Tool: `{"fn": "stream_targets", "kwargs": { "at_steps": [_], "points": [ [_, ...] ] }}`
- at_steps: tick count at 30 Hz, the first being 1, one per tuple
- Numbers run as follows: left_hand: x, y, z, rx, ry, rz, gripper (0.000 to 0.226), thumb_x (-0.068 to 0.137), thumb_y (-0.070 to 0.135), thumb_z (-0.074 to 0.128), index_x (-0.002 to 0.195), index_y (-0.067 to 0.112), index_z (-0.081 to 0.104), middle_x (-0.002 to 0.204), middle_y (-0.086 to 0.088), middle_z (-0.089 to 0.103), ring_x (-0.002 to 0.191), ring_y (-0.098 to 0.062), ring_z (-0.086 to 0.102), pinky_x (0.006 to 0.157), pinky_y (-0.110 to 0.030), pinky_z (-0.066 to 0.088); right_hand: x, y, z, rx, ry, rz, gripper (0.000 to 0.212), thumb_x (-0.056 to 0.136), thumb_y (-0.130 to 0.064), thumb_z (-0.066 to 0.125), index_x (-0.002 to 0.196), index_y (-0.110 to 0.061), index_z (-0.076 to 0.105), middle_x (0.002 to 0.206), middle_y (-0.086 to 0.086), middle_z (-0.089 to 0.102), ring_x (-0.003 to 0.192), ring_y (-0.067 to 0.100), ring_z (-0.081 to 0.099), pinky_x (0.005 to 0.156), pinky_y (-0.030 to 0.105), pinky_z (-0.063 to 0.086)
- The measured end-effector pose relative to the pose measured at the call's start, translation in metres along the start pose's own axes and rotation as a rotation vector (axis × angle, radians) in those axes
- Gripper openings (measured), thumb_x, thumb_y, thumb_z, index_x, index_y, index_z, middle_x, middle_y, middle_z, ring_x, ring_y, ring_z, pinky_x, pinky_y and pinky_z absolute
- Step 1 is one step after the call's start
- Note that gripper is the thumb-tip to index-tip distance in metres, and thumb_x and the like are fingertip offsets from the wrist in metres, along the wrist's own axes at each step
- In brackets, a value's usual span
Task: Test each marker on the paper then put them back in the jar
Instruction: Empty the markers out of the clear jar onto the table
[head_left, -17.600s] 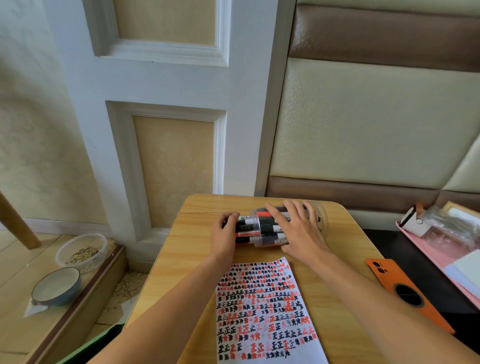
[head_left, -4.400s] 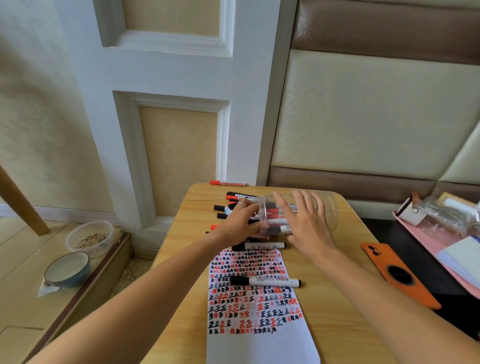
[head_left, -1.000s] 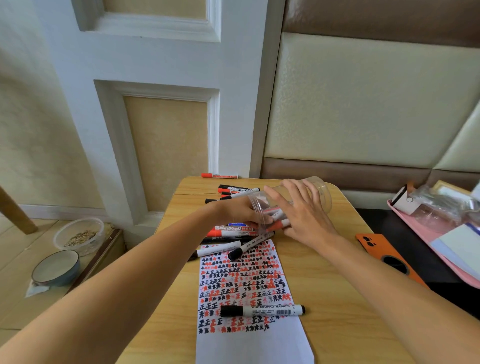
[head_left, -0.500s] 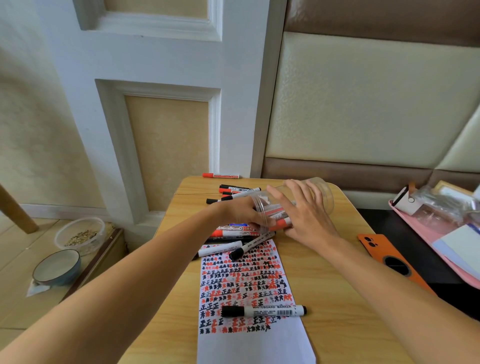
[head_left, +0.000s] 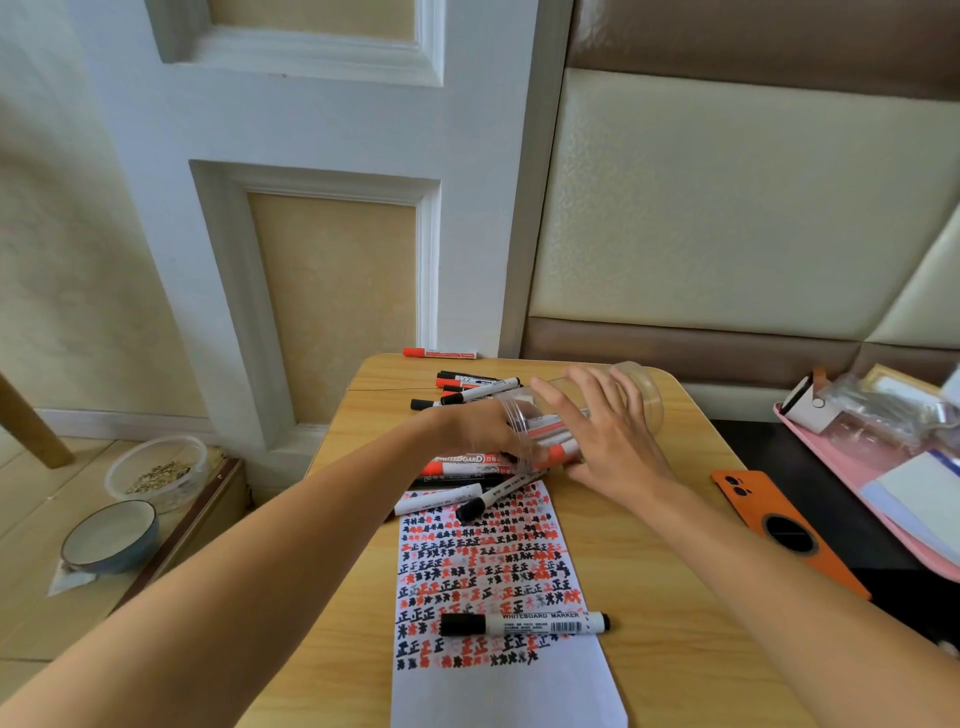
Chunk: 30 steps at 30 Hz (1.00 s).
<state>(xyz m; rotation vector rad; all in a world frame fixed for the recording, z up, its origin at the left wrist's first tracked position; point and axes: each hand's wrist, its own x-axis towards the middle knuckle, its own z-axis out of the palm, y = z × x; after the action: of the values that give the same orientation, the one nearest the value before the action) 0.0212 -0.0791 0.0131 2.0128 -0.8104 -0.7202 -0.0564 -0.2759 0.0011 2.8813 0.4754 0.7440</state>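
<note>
It looked like a room in a home. A padded leather-look wall panel (head_left: 727, 208) and white moulded panelling (head_left: 322, 130) backed a small wooden table (head_left: 649, 571), and a blue bowl (head_left: 109, 535) and a tub of seeds (head_left: 156, 470) sat on the floor.

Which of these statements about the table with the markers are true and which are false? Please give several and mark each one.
1. The clear jar lies on its side on the wooden table. True.
2. The black-capped marker nearest the camera lies across the paper. True.
3. The paper is blank. False: most of it carries rows of red and black marks; only the near end is white.
4. The orange phone lies left of the paper. False: it lies to the right, at the table's right edge.
5. The right hand rests on the jar with its fingers spread. True.
6. All markers are inside the jar. False: many lie loose on the table beside the left hand.
</note>
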Motion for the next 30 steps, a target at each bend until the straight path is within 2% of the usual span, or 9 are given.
{"fn": "stream_targets", "kwargs": {
  "at_steps": [2,4,8,13,15,18,20,26,30],
  "points": [
    [-0.001,0.001,0.000,0.053,0.024,0.027,0.040,0.089,0.018,0.076,0.127,0.018,0.061,0.118,-0.001,0.068,0.108,-0.015,0.066,0.103,-0.036,0.052,-0.001,0.001,0.001,0.004,0.007,0.015,0.118,0.059,-0.028,0.092,0.159,-0.030,0.029,0.150,0.014,0.040,0.142,0.033,0.035,0.121,0.053,0.018],
    [-0.003,-0.001,0.001,0.064,0.068,0.028,0.038,0.089,0.022,0.075,0.125,0.021,0.062,0.119,0.002,0.068,0.111,-0.015,0.064,0.106,-0.039,0.049,-0.001,0.001,0.001,0.000,0.013,0.026,0.117,0.059,-0.028,0.091,0.158,-0.030,0.028,0.148,0.014,0.041,0.142,0.033,0.035,0.121,0.052,0.017],
    [0.000,-0.011,0.006,0.080,0.142,0.000,0.086,0.073,0.070,0.079,0.142,0.026,0.052,0.138,0.003,0.061,0.127,-0.019,0.057,0.113,-0.046,0.044,0.000,0.000,0.000,-0.001,0.019,0.022,0.114,0.061,-0.023,0.090,0.158,-0.029,0.031,0.149,0.015,0.041,0.141,0.033,0.034,0.120,0.053,0.018],
    [0.001,-0.007,0.007,0.106,0.152,0.017,0.046,0.081,0.015,0.084,0.122,0.014,0.063,0.110,-0.002,0.070,0.102,-0.019,0.067,0.093,-0.033,0.055,0.001,-0.003,0.000,-0.002,-0.003,0.017,0.119,0.059,-0.024,0.091,0.160,-0.030,0.027,0.151,0.015,0.038,0.144,0.033,0.032,0.122,0.054,0.018],
    [0.002,-0.008,0.007,0.124,0.166,0.026,0.045,0.080,0.019,0.085,0.120,0.017,0.064,0.109,0.002,0.070,0.101,-0.016,0.066,0.093,-0.031,0.054,-0.001,-0.003,0.000,-0.004,-0.008,0.023,0.120,0.060,-0.025,0.091,0.160,-0.030,0.025,0.152,0.015,0.037,0.145,0.033,0.032,0.122,0.054,0.017],
    [-0.004,-0.007,0.011,0.014,0.176,0.035,0.050,0.082,0.035,0.084,0.125,0.019,0.064,0.118,-0.001,0.070,0.110,-0.021,0.067,0.101,-0.042,0.054,-0.001,-0.005,0.001,-0.002,0.004,0.013,0.119,0.059,-0.022,0.091,0.159,-0.030,0.028,0.151,0.016,0.039,0.144,0.034,0.033,0.122,0.054,0.018],
    [-0.006,-0.006,0.013,-0.017,0.215,0.066,0.051,0.088,0.042,0.077,0.130,0.018,0.063,0.123,-0.003,0.069,0.114,-0.020,0.064,0.101,-0.036,0.051,0.000,-0.005,0.000,-0.019,0.009,0.010,0.119,0.058,-0.021,0.091,0.159,-0.030,0.029,0.150,0.017,0.041,0.143,0.035,0.035,0.121,0.055,0.020],
    [-0.004,-0.004,0.014,-0.060,0.200,0.095,0.032,0.084,0.018,0.083,0.111,0.010,0.068,0.098,-0.004,0.072,0.084,-0.016,0.070,0.079,-0.035,0.059,0.003,-0.009,-0.003,-0.044,0.013,-0.009,0.119,0.058,-0.020,0.091,0.159,-0.029,0.029,0.151,0.017,0.040,0.144,0.036,0.036,0.121,0.054,0.018],
    [-0.008,0.003,0.013,-0.022,0.175,0.091,0.022,0.085,0.015,0.081,0.103,0.017,0.068,0.094,0.001,0.072,0.082,-0.011,0.070,0.080,-0.030,0.059,0.001,-0.009,-0.003,-0.040,0.017,-0.005,0.122,0.056,-0.018,0.092,0.159,-0.030,0.027,0.150,0.017,0.041,0.143,0.035,0.036,0.121,0.054,0.018]
  ]
}}
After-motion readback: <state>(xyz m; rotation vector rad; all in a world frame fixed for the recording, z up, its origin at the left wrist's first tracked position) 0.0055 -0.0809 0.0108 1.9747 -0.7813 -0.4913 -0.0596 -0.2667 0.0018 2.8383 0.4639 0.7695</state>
